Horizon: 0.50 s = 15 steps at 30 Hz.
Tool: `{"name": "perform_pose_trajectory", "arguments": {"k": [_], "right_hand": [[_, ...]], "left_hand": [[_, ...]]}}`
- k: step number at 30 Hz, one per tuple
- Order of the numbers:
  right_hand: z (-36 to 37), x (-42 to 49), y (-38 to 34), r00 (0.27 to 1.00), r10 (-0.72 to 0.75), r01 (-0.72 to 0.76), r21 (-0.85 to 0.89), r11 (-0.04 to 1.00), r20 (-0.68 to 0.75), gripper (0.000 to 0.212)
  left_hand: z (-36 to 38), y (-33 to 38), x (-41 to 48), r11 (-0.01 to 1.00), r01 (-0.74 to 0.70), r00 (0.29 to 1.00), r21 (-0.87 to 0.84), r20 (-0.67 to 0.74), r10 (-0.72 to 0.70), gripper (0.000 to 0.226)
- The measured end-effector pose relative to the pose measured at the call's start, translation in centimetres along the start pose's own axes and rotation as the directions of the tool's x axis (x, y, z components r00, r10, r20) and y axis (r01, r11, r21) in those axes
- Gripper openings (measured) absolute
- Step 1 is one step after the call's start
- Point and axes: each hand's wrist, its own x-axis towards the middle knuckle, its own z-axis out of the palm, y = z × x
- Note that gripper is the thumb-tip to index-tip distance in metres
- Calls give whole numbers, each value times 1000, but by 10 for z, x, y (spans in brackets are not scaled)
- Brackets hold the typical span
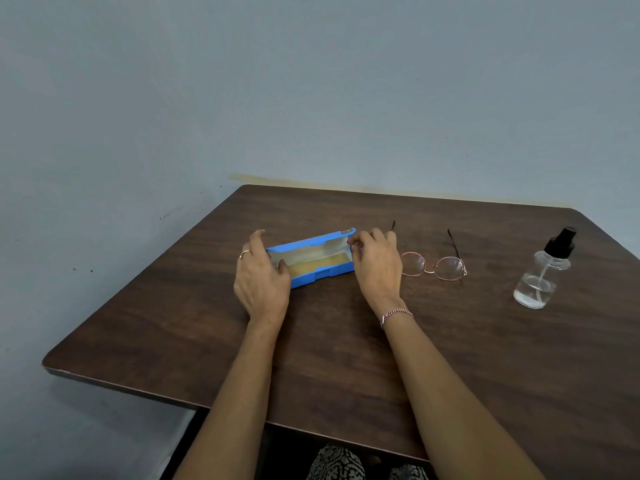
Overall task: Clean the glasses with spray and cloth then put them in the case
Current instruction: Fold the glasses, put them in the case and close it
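A blue glasses case (313,259) lies open in the middle of the table, its lid raised toward the wall. A yellowish cloth (317,264) lies flat inside it. My left hand (261,277) grips the case's left end, thumb inside the tray. My right hand (375,263) pinches the case's right end at the lid's corner. Round thin-rimmed glasses (434,266) rest on the table just right of my right hand, temples unfolded and pointing at the wall. A clear spray bottle (540,275) with a black pump stands upright at the far right.
The dark wooden table (329,341) butts against a blue-grey wall (311,98) at the back. Its left edge and front edge drop off to the floor. Patterned fabric on my lap shows under the front edge.
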Motion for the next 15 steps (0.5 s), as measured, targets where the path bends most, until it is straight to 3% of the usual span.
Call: {"name": "perform_pose_trajectory", "arguments": {"k": [9,15], "right_hand": [[-18,-8,3,999,46,-46,43,998,-19,17],[-47,-14,6,993,39,-30,86,996,-112,14]], "left_hand": [[-9,1,-8,989,101,995,-108,-16,-103,56],[-23,27,-23,985,71,996,-156,-48,-79,50]]}}
